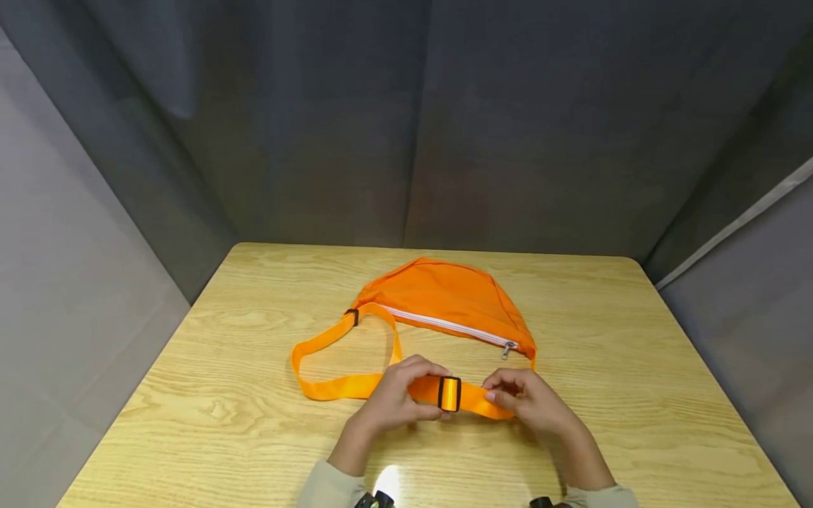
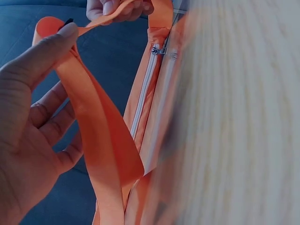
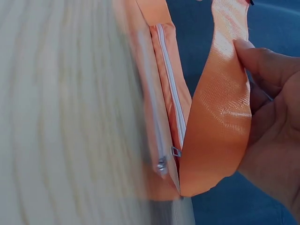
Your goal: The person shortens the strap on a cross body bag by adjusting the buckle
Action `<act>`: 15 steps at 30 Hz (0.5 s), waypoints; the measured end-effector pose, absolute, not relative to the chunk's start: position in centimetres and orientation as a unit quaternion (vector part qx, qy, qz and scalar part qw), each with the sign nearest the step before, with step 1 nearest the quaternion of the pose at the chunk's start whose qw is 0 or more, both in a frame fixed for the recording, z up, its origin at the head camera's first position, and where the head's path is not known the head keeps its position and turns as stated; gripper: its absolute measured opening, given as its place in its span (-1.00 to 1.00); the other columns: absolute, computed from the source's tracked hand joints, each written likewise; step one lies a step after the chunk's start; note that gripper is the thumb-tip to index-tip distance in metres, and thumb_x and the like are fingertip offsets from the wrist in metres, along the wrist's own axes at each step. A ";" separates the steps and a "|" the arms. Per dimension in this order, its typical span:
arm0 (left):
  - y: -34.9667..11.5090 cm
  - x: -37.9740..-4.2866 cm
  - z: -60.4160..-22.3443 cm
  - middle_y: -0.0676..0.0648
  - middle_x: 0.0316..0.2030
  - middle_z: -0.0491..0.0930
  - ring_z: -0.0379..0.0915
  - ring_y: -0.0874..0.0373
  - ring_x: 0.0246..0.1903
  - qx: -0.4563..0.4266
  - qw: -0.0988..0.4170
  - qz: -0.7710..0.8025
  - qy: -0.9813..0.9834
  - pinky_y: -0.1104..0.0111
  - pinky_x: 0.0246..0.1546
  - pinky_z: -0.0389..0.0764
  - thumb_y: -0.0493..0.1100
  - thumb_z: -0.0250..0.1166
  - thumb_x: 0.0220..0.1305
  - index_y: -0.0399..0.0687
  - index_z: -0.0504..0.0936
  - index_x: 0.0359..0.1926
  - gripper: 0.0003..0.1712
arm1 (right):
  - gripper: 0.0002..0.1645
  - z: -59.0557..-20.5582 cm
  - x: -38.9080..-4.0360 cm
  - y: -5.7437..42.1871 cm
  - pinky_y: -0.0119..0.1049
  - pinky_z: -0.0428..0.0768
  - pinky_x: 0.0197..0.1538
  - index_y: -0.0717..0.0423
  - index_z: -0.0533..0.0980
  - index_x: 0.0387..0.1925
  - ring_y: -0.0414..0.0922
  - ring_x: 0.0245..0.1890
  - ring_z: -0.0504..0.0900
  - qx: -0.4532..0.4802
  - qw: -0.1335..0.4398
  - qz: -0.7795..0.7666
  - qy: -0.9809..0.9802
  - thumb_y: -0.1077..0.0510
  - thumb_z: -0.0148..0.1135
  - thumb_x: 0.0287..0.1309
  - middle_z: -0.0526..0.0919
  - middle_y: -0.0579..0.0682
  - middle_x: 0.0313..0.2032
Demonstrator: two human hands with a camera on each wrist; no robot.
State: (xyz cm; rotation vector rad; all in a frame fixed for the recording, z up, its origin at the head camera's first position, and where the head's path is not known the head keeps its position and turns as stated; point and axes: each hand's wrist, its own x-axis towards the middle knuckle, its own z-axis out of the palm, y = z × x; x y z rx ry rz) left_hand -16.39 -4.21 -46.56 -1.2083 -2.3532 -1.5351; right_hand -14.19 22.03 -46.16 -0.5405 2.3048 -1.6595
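An orange waist bag [image 1: 444, 293] lies on the table with its white zipper [image 1: 444, 323] facing the person. In front of it runs its lighter orange strap [image 1: 339, 388], looped out at the left. My left hand [image 1: 399, 396] pinches the black slide buckle [image 1: 449, 394] between thumb and fingers, at the buckle's top and bottom edges. To the right of the buckle, my right hand [image 1: 530, 398] pinches the strap between thumb and fingers. In the left wrist view, the strap [image 2: 89, 122] hangs in a fold below the left thumb. The right wrist view shows the strap [image 3: 218, 117] curving beside the right hand.
The bag rests on a light wood-grain table [image 1: 222, 416]. A second black fitting [image 1: 353, 317] sits where the strap meets the bag's left end. A metal zipper pull [image 1: 507, 349] hangs at the right. Dark curtains [image 1: 406, 127] stand behind the table, with grey panels at both sides.
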 end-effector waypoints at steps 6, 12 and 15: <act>-3.8 -16.5 -46.7 0.10 -0.21 0.55 0.47 0.17 -0.19 -0.391 0.034 -0.484 -0.782 0.35 -0.11 0.49 -0.23 0.55 -0.23 0.00 0.62 -0.07 -0.43 | -0.87 -45.9 -14.2 21.1 -0.31 0.45 -0.36 0.20 0.56 -0.32 -0.08 -0.40 0.40 -0.188 0.125 -0.590 0.775 0.20 0.17 0.21 0.51 0.10 -0.39; -3.3 -16.2 -46.7 0.05 -0.23 0.55 0.47 0.13 -0.19 -0.384 0.010 -0.471 -0.794 0.35 -0.13 0.50 -0.28 0.53 -0.24 -0.04 0.63 -0.08 -0.45 | -0.88 -45.8 -14.3 20.1 -0.32 0.45 -0.33 0.22 0.56 -0.34 -0.08 -0.38 0.40 -0.199 0.131 -0.593 0.769 0.21 0.18 0.19 0.53 0.11 -0.37; -3.3 -16.2 -46.7 0.05 -0.24 0.55 0.46 0.16 -0.20 -0.381 0.012 -0.470 -0.796 0.36 -0.13 0.50 -0.29 0.53 -0.25 -0.04 0.64 -0.09 -0.45 | -0.85 -45.7 -14.3 20.1 -0.31 0.46 -0.32 0.22 0.57 -0.30 -0.05 -0.36 0.41 -0.181 0.141 -0.594 0.771 0.19 0.21 0.18 0.53 0.12 -0.35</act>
